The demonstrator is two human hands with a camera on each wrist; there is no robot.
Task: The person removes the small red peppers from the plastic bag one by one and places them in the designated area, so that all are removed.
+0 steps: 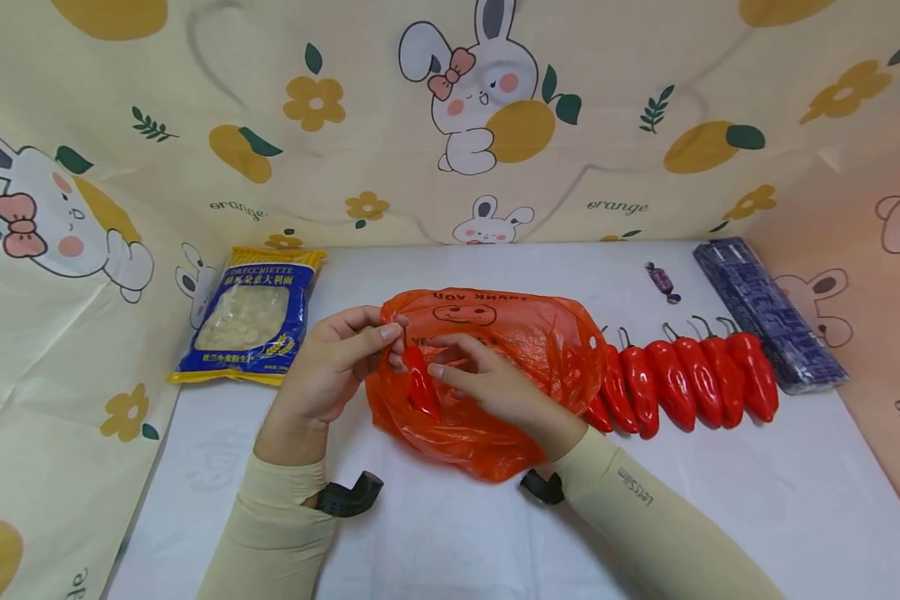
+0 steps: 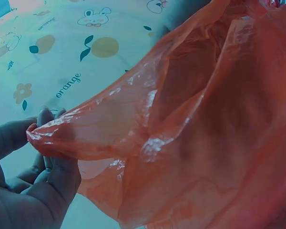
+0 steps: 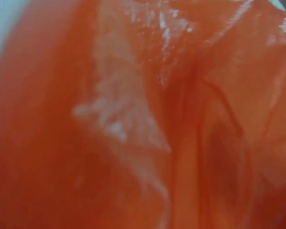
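In the left wrist view my left hand [image 2: 43,181] pinches a gathered corner of a translucent red plastic bag [image 2: 181,133]. The head view shows the left hand [image 1: 333,358] at the left edge of the bag [image 1: 487,425]. Just below its fingertips, a red chili pepper [image 1: 422,385] hangs or lies against the bag, its stem close to the thumb. My right hand [image 1: 487,379] is over the bag, thumb and forefinger apart, tips beside the pepper. In the right wrist view the blurred red plastic [image 3: 124,119] covers nearly everything and hides that hand.
To the right of the bag lies a row of several red chili peppers [image 1: 693,379]. A purple-wrapped candy [image 1: 662,282] and a long dark-blue patterned package [image 1: 768,312] lie beyond. On the left is a blue and yellow bag of orecchiette [image 1: 247,317]. Printed cloth walls [image 1: 390,158] stand around the white table.
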